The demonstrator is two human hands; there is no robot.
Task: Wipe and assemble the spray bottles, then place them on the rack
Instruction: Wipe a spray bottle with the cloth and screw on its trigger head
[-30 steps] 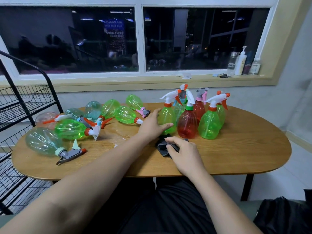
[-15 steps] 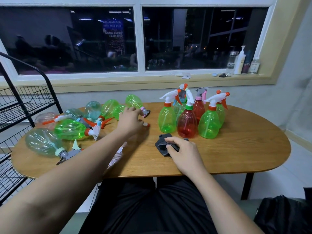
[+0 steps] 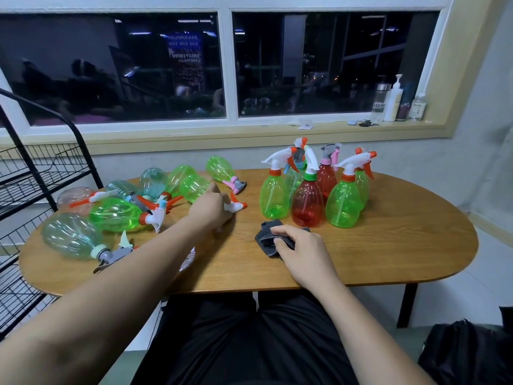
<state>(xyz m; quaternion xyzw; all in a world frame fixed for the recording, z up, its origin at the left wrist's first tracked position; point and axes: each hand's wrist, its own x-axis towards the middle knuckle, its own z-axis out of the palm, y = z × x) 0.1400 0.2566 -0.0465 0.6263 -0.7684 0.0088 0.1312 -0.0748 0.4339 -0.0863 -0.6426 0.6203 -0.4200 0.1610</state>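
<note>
Neck looks the stiffest hold on the light, slippery translucent green plastic spray bottle point(image 3: 194, 187) the left hand point(image 3: 215, 208) grips; at four o'clock, right hand point(image 3: 302, 254) clutches dark grey cloth point(image 3: 265, 238).

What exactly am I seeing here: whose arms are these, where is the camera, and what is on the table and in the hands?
There is no machine here: a person works with bare hands, and the single camera sits on their head, looking forward and down. The wooden table carries a cluster of upright spray bottles on the right and several lying bottles on the left. The left hand is curled over the neck of one lying green bottle, apparently gripping it. The right hand holds a grey cloth against the table. The black wire rack stands at the left edge.
</note>
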